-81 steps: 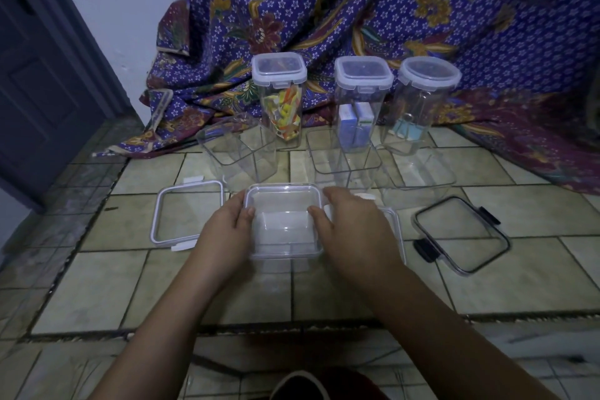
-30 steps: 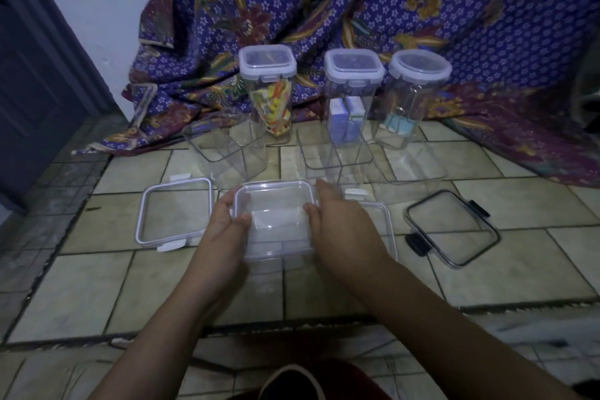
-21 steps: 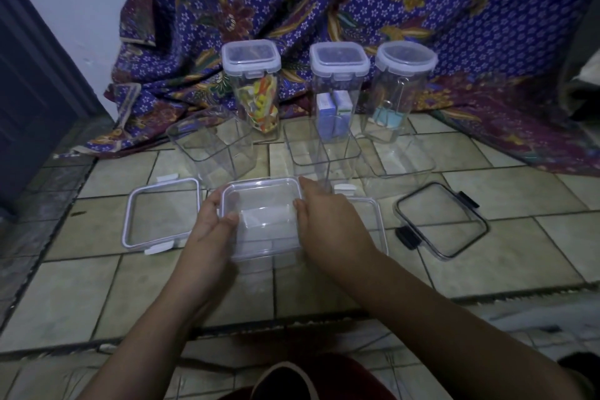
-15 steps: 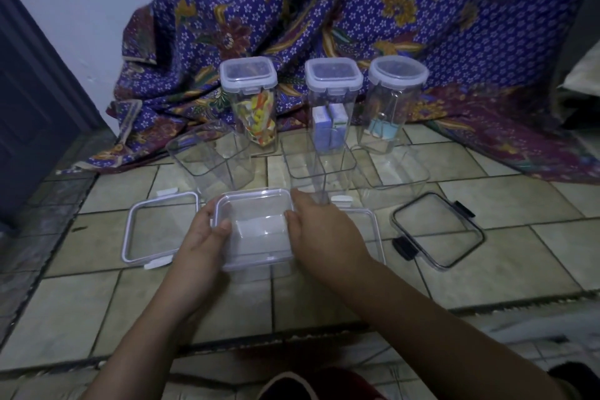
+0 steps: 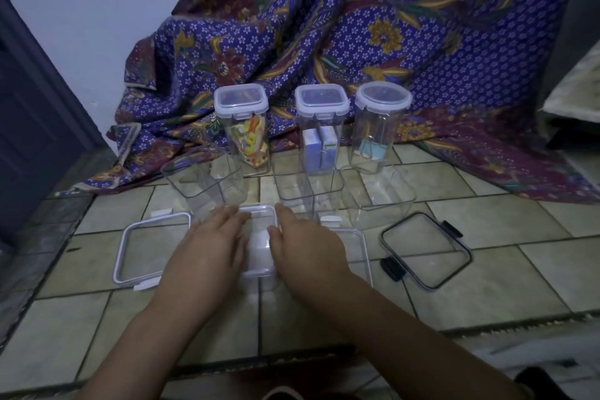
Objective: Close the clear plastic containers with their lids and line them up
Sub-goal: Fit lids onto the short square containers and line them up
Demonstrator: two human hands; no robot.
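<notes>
On tiled floor (image 5: pixel 506 273): left hand (image 5: pixel 207 250), right hand (image 5: pixel 308 248) pressing, fingers straight, on small clear rectangular plastic container (image 5: pixel 259 239), lid on. Left of container, loose white-rimmed lid (image 5: pixel 151 250) lying; right, black-rimmed lid (image 5: pixel 425 248); behind, three open clear tubs (image 5: pixel 308 187) standing.

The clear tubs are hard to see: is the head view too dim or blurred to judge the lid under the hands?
Head view: dim, bluish, little glare; the left empty container nearly vanishes against the tiles. Head view: wide-angle bending tilts the door frame. Head view: bottom right smeared; left hand, right hand and lid sharp enough.
</notes>
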